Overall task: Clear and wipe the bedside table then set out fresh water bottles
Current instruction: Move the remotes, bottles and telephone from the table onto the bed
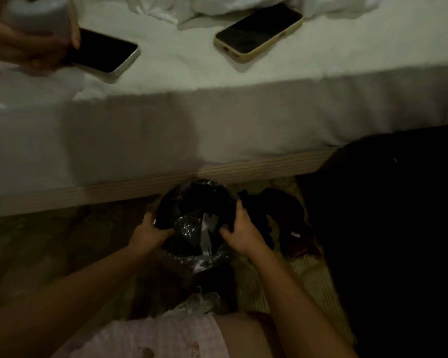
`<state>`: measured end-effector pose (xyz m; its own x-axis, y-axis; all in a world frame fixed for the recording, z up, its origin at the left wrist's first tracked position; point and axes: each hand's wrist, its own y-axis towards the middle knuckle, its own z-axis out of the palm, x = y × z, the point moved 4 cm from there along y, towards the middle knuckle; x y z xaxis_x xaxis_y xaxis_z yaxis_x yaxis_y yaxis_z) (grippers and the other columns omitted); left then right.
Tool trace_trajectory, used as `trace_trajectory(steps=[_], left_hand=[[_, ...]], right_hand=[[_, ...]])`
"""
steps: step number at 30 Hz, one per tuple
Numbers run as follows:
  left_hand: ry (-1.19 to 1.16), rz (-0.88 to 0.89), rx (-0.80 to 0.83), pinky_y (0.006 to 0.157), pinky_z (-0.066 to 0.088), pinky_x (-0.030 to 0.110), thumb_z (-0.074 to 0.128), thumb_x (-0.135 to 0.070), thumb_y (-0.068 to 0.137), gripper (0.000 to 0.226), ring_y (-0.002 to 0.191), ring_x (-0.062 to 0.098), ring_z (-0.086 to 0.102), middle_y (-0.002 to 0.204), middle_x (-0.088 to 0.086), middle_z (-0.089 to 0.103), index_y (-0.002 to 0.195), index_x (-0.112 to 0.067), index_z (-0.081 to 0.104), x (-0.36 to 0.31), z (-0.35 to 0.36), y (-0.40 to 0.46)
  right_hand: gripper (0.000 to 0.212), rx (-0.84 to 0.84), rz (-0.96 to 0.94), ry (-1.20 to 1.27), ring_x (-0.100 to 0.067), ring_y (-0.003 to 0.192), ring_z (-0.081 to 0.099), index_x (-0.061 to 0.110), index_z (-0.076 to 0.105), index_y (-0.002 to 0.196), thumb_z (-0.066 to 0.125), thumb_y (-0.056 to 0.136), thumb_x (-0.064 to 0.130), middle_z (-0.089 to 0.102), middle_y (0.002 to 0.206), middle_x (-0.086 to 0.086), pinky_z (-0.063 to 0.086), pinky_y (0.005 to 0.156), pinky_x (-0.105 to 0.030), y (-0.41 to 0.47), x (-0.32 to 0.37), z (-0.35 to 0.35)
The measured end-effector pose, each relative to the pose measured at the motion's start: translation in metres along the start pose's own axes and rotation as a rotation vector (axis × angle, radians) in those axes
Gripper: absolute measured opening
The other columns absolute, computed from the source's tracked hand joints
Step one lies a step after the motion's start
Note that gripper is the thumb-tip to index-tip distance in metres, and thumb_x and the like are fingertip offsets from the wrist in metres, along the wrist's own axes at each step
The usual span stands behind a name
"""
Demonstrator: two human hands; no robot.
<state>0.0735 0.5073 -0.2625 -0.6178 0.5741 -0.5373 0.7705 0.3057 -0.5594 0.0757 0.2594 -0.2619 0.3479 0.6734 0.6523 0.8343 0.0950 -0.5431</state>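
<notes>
Both forearms reach down and forward from the bottom of the view toward a small round waste bin [195,202] lined with a black plastic bag [192,226], standing on the patterned carpet [49,241] just in front of the bed base. The left hand [149,232] sits on the bin's left rim, fingers curled over the edge and gripping the liner, thumb pointing inward. The right hand [239,228] mirrors it on the right rim, fingers hooked over the liner's edge and thumb pressed into the crumpled plastic. Between the two hands, pale scraps [207,236] lie in the bag; the dim light makes it hard to say what they are.

Just right of the right hand lies a dark heap of cloth [277,215], its shape lost in shadow. Beyond both hands, up on the white bed sheet [181,65], lie two phones: a black-screened one with a pale edge [106,54] and one in a cream case [259,29]. At the far upper left, another person's hand [18,45] holds a white, blurred cylindrical thing [36,16], cut off by the frame. The bedside table and the water bottles are out of view.
</notes>
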Motion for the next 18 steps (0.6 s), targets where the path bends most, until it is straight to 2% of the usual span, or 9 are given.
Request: trace_trajectory(steps=[2,4,6,7,9,12,14,16,18], left_hand=[[0.156,0.088,-0.039,0.104,0.042,0.053,0.077,-0.059,0.065,0.103,0.131,0.042,0.042,0.156,0.017,0.024,0.148,-0.040,0.017,-0.025,0.007,-0.015],[0.250,0.222,-0.109,0.107,0.033,0.058,0.072,-0.056,0.073,0.104,0.141,0.045,0.022,0.162,0.010,-0.002,0.148,-0.049,0.000,-0.059,0.018,-0.032],[0.161,0.251,-0.094,0.111,0.022,0.063,0.075,-0.050,0.073,0.105,0.144,0.046,0.006,0.160,0.005,-0.019,0.146,-0.054,-0.001,-0.098,0.025,-0.052],[0.029,0.245,-0.066,0.113,0.017,0.062,0.078,-0.046,0.073,0.106,0.145,0.046,-0.002,0.159,0.003,-0.024,0.145,-0.055,0.002,-0.115,0.028,-0.054],[-0.167,0.298,-0.006,0.116,0.013,0.058,0.082,-0.045,0.068,0.106,0.146,0.041,-0.006,0.160,0.003,-0.021,0.145,-0.056,0.010,-0.152,0.029,-0.065],[-0.215,0.663,0.054,0.118,0.019,0.050,0.075,-0.068,0.046,0.108,0.148,0.024,0.011,0.162,0.002,0.007,0.134,-0.069,0.013,-0.220,0.039,-0.100],[-0.174,0.904,0.132,0.119,0.017,0.047,0.078,-0.061,0.055,0.105,0.148,0.018,0.010,0.162,-0.003,0.011,0.133,-0.072,0.008,-0.264,0.063,-0.144],[-0.094,1.077,0.226,0.118,0.014,0.047,0.079,-0.047,0.068,0.103,0.149,0.020,0.003,0.162,-0.004,0.008,0.132,-0.073,0.003,-0.301,0.094,-0.195],[-0.014,1.223,0.308,0.116,0.011,0.052,0.074,-0.054,0.070,0.098,0.149,0.025,-0.003,0.161,-0.006,0.006,0.134,-0.067,0.001,-0.334,0.130,-0.238]], right_hand=[[0.091,-0.031,-0.043,0.019,-0.027,0.142,0.025,0.026,-0.009,0.150,0.058,0.089,0.040,0.006,0.160,-0.004,0.034,0.110,-0.042,-0.018,0.007,-0.009],[0.091,-0.110,-0.059,0.033,-0.026,0.141,0.027,0.028,-0.005,0.151,0.058,0.088,0.047,0.012,0.160,-0.003,0.036,0.107,-0.042,-0.036,0.011,-0.029],[0.090,-0.214,-0.036,0.037,-0.026,0.139,0.031,0.028,-0.001,0.151,0.056,0.087,0.052,0.017,0.158,-0.002,0.039,0.103,-0.041,-0.056,0.012,-0.060],[0.088,-0.278,-0.023,0.035,-0.025,0.138,0.033,0.029,0.000,0.151,0.055,0.086,0.054,0.019,0.157,-0.002,0.040,0.102,-0.041,-0.066,0.012,-0.078],[0.087,-0.424,-0.017,0.063,-0.024,0.136,0.036,0.029,0.005,0.151,0.055,0.086,0.056,0.025,0.155,-0.002,0.042,0.101,-0.040,-0.089,0.009,-0.121],[0.082,-0.662,-0.022,0.177,-0.018,0.132,0.040,0.030,0.016,0.150,0.058,0.084,0.055,0.034,0.151,0.001,0.042,0.102,-0.038,-0.137,-0.002,-0.187],[0.076,-0.813,-0.011,0.231,-0.013,0.130,0.041,0.031,0.023,0.147,0.061,0.084,0.051,0.038,0.147,0.005,0.043,0.102,-0.036,-0.175,-0.013,-0.226],[0.072,-0.942,0.023,0.208,-0.010,0.129,0.043,0.032,0.028,0.145,0.062,0.084,0.049,0.042,0.145,0.007,0.043,0.102,-0.035,-0.216,-0.024,-0.259],[0.069,-1.079,0.070,0.137,-0.009,0.126,0.046,0.032,0.031,0.143,0.062,0.084,0.048,0.046,0.141,0.008,0.045,0.100,-0.034,-0.261,-0.040,-0.290]])
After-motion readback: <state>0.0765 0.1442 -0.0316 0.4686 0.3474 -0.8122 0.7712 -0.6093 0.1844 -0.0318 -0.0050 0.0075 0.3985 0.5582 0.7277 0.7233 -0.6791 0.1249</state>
